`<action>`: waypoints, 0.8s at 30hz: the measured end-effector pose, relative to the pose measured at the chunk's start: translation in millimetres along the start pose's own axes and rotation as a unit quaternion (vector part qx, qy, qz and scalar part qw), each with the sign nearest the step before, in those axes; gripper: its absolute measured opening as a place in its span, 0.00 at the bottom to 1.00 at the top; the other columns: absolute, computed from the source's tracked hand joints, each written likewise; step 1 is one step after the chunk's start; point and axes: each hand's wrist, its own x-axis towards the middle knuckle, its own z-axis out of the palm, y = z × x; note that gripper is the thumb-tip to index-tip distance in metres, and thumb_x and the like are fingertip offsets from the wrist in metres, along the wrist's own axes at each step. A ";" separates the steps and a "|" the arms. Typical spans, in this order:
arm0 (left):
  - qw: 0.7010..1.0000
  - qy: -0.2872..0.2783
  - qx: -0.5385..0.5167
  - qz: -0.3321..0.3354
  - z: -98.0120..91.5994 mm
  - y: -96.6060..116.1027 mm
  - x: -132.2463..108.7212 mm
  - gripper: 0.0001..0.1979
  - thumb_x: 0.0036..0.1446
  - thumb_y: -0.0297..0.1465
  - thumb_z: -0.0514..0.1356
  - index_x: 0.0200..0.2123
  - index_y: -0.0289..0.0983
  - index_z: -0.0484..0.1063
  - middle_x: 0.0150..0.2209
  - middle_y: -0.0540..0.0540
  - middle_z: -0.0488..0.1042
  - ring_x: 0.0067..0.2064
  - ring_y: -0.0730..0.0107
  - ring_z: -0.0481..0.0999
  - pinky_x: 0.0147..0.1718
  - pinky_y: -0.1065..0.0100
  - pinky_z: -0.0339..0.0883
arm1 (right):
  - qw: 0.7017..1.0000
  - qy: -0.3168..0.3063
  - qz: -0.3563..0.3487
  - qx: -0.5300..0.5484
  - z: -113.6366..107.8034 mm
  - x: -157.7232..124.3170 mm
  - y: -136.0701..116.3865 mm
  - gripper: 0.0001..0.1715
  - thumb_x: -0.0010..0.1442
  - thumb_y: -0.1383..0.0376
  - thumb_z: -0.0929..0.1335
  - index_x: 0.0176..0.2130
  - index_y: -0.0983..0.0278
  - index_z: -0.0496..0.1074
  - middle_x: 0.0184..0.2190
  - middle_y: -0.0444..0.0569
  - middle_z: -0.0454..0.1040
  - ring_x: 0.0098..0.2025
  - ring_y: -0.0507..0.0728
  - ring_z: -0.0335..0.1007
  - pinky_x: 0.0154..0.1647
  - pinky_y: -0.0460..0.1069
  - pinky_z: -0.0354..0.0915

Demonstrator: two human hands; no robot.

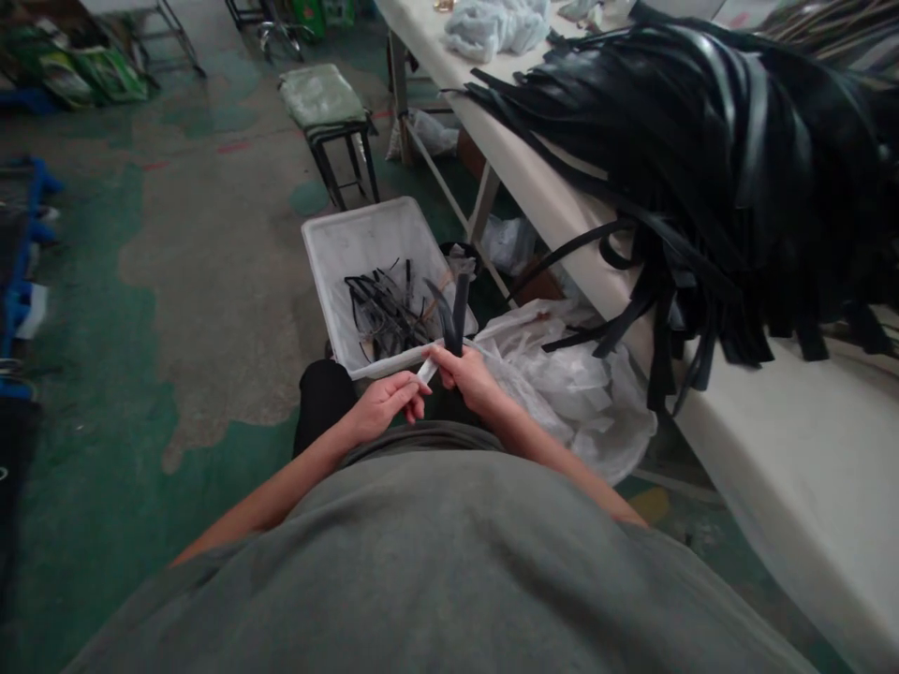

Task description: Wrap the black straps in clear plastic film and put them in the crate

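Observation:
My right hand (469, 377) is closed round a black strap (459, 314) whose free ends stick up in front of it. A small white strip (428, 369) runs between the two hands. The fingertips of my left hand (390, 404) are pinched on its near end, and my right fingers touch its far end. Just beyond the hands stands a white plastic bin (324, 281), with thin black strips (386, 314) lying loose inside.
A long white table (765, 468) runs along the right, with a large heap of black straps (716, 131) hanging over its edge. Below it lies a clear plastic bag (582, 384). A padded stool (319, 96) stands behind the bin. Blue racking (26, 253) is at far left.

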 end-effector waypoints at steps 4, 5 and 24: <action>0.996 0.083 -0.002 -0.011 -8.5 -4.6 -19.2 0.15 0.57 0.42 0.62 0.38 0.35 0.77 0.36 0.45 0.78 0.38 0.68 0.76 0.40 0.68 0.67 | 0.995 0.000 -0.066 -0.071 18.6 19.5 -23.2 0.17 0.48 0.53 0.73 0.30 0.63 0.74 0.20 0.39 0.65 0.18 0.47 0.53 0.18 0.46 0.50; 0.995 0.099 -0.024 -0.010 -10.8 -4.0 -20.4 0.15 0.54 0.41 0.65 0.39 0.36 0.78 0.38 0.45 0.79 0.41 0.67 0.76 0.43 0.68 0.67 | 0.992 -0.010 -0.084 -0.093 22.1 23.1 -26.5 0.16 0.49 0.54 0.73 0.30 0.64 0.74 0.20 0.39 0.67 0.19 0.48 0.56 0.20 0.46 0.53; 0.937 0.149 -0.307 -0.077 -17.8 -7.0 21.4 0.12 0.40 0.28 0.71 0.30 0.35 0.72 0.26 0.54 0.72 0.27 0.78 0.71 0.30 0.73 0.66 | 0.975 -0.092 -0.127 -0.158 25.0 32.2 -19.3 0.22 0.48 0.55 0.74 0.41 0.66 0.76 0.35 0.47 0.77 0.36 0.56 0.71 0.38 0.50 0.67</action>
